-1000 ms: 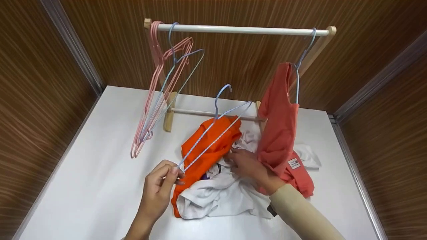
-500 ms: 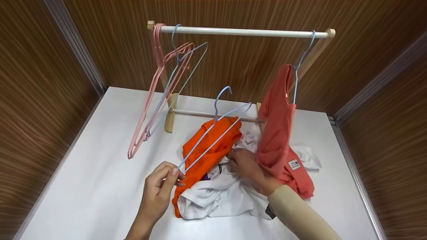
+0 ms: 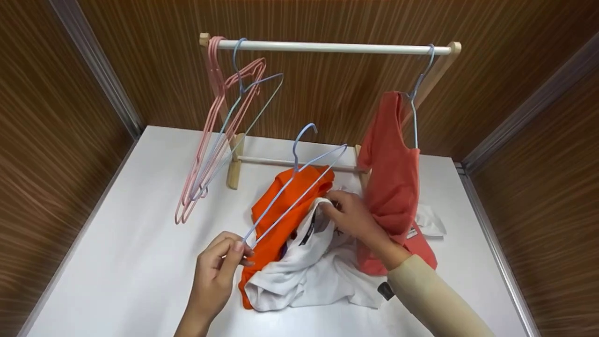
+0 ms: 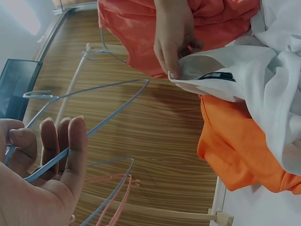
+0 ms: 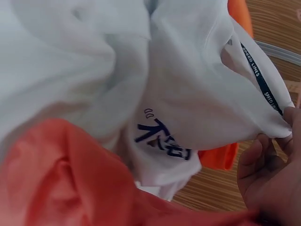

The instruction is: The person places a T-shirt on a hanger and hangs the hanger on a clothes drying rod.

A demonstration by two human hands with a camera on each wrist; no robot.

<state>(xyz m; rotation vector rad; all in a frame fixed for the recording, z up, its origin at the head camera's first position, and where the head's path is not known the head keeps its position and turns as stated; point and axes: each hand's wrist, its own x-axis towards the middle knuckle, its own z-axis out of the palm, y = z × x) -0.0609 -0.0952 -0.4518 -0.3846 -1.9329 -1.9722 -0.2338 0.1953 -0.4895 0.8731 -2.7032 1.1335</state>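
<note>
In the head view my left hand (image 3: 217,269) pinches the lower left corner of a blue wire hanger (image 3: 285,187), whose hook points up. My right hand (image 3: 353,217) grips the neckline of a white T-shirt (image 3: 323,276) and holds it raised off the pile. The right wrist view shows a dark neck tape (image 5: 261,80) with lettering inside the collar and dark printed characters on the shirt front. An orange garment (image 3: 281,210) lies under and left of the white shirt, behind the hanger.
A coral shirt (image 3: 390,187) hangs on a blue hanger at the right end of the white rail (image 3: 334,47), close beside my right forearm. Several pink hangers (image 3: 213,112) and a blue one (image 3: 238,89) hang at its left end. Brown panels (image 3: 552,93) enclose the white tabletop (image 3: 126,234).
My right hand has lifted the white T-shirt's collar up out of the pile, so its neck opening and dark tape now show. The left hand keeps hold of the blue hanger, nearly still.
</note>
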